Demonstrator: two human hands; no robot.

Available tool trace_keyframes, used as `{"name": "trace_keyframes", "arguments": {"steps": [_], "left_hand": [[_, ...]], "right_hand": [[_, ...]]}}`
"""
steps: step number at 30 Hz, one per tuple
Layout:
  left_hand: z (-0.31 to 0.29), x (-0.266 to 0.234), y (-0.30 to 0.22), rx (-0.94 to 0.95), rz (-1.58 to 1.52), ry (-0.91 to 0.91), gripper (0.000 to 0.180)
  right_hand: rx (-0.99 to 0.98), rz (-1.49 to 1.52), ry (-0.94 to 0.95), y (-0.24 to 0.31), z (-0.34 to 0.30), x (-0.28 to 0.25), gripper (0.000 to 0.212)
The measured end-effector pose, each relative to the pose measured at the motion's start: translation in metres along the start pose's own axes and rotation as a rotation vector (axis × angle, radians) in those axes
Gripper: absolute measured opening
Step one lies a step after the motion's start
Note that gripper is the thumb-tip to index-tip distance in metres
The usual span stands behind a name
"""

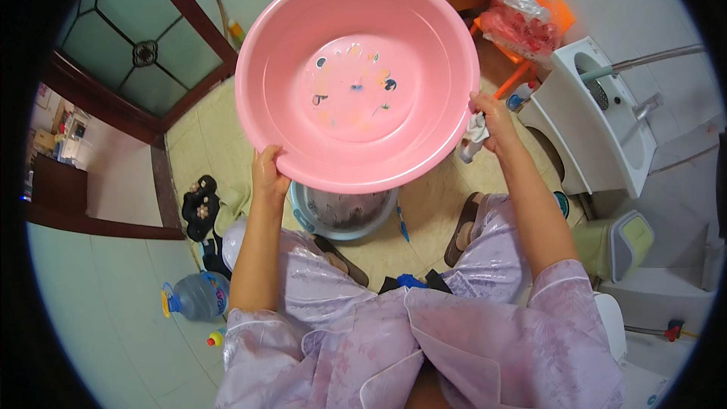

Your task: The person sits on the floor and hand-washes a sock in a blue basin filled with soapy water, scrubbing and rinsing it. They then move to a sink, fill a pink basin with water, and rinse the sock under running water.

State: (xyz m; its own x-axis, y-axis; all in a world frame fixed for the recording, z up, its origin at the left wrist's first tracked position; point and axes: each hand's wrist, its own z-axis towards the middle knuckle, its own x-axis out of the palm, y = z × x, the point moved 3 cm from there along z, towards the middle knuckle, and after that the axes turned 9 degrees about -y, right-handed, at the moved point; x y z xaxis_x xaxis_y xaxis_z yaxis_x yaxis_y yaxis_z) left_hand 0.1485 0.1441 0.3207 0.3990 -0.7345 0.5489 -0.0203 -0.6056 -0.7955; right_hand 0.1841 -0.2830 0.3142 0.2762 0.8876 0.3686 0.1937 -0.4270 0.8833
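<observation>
One pink basin (356, 68), gripped at two places

The left hand (269, 173) clasps its near-left rim; the right hand (495, 123) clasps its right rim — one crumpled white cloth (475, 138) hangs there too. Held aloft, it partly hides one light-blue basin (348, 235) on the floor (428, 197). Two brown slippers (351, 270), one blue bottle (200, 297) at left; one sink (632, 132), one lidded bin (632, 236) at right.

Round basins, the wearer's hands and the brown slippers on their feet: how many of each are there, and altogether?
Round basins: 2 (pink basin, light blue basin)
Hands: 2 (left hand, right hand)
Brown slippers: 2 (left slipper, right slipper)
Total: 6
</observation>
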Motion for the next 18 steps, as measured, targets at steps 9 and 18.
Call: {"name": "trace_keyframes", "arguments": {"steps": [9,18], "left_hand": [[0.075,0.006,0.008,-0.086,-0.026,0.087,0.042],[0.084,0.014,0.023,-0.275,0.054,-0.103,0.029]], "right_hand": [[0.08,0.113,-0.008,0.016,0.026,0.028,0.027],[0.092,0.045,-0.085,0.015,0.054,0.017,0.02]]}}
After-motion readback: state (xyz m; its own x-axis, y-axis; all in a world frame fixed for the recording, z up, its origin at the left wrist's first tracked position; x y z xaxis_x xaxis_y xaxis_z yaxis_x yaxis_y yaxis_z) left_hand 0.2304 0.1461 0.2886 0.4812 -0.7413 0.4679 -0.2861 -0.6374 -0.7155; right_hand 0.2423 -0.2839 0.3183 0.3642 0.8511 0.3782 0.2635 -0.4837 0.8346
